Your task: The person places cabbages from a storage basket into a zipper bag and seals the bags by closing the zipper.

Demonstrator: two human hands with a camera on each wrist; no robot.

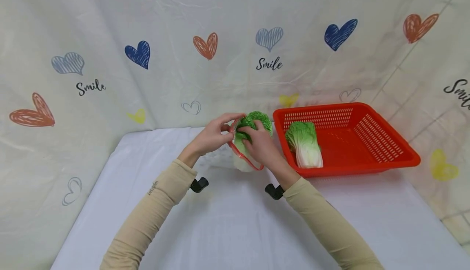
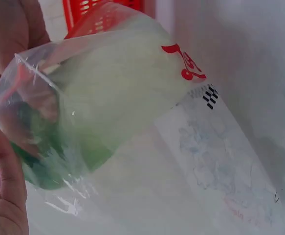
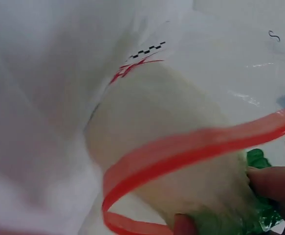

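Note:
A cabbage (image 1: 263, 120), green at the leafy end and pale at the base, sits partly inside a clear plastic bag (image 1: 219, 157). The bag's mouth has a red edge (image 3: 176, 154), and red and black printing shows on its side in the left wrist view. My left hand (image 1: 212, 136) pinches that red edge between thumb and fingers, at the leafy end. From the right, my right hand (image 1: 261, 142) reaches into the mouth and grips the cabbage near its green leaves. In the right wrist view only a thumb and a fingertip of it show on the cabbage.
To the right stands a red plastic basket (image 1: 349, 139) with perforated walls. Another cabbage (image 1: 305, 145) lies in its left part, leaves toward the back. A white cloth covers the table (image 1: 227, 225), with a heart-printed curtain (image 1: 235, 13) behind it.

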